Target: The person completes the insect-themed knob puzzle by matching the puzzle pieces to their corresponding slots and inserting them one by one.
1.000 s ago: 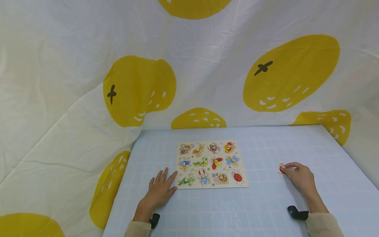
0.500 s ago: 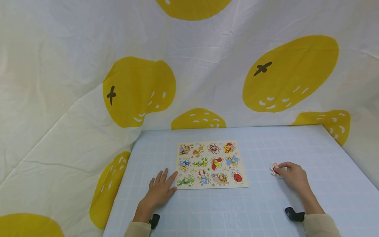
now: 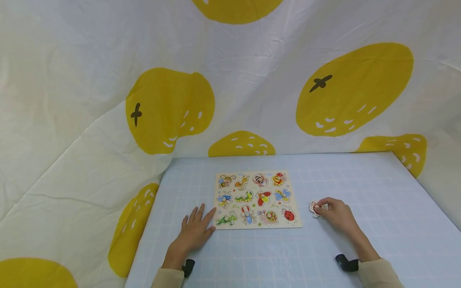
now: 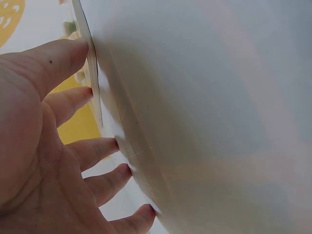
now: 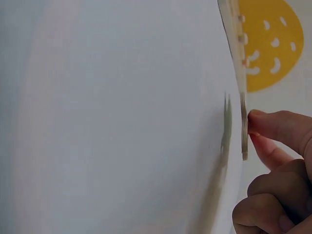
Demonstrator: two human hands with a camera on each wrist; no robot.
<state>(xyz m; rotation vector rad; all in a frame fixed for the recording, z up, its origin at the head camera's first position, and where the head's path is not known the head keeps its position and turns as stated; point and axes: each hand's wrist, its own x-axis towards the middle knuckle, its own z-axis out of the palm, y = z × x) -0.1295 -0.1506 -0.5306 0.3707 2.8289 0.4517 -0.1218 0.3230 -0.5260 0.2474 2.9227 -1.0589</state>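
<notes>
A wooden insect puzzle board [image 3: 252,229] lies flat on the table, its pictures in rows and small knobs on several of them. My left hand [image 3: 195,232] rests with fingers spread at the board's left side. In the left wrist view the thumb and forefinger touch the board's edge [image 4: 92,63]. To the right of the board, my right hand [image 3: 340,216] pinches a small puzzle piece [image 3: 312,206], white-rimmed with a red middle, between thumb and forefinger. The right wrist view shows the piece [image 5: 244,129] edge-on, level and raised over the tabletop, its shadow beneath.
A pale blue checked cloth [image 3: 266,260] covers the table. Behind and to the left hangs a white curtain [image 3: 252,100] with large yellow fruit prints. Dark wrist cameras [image 3: 346,263] are strapped at both wrists.
My right hand has moved left with the puzzle piece, closing the distance to the board's right edge. The left hand and the board have stayed in place.
</notes>
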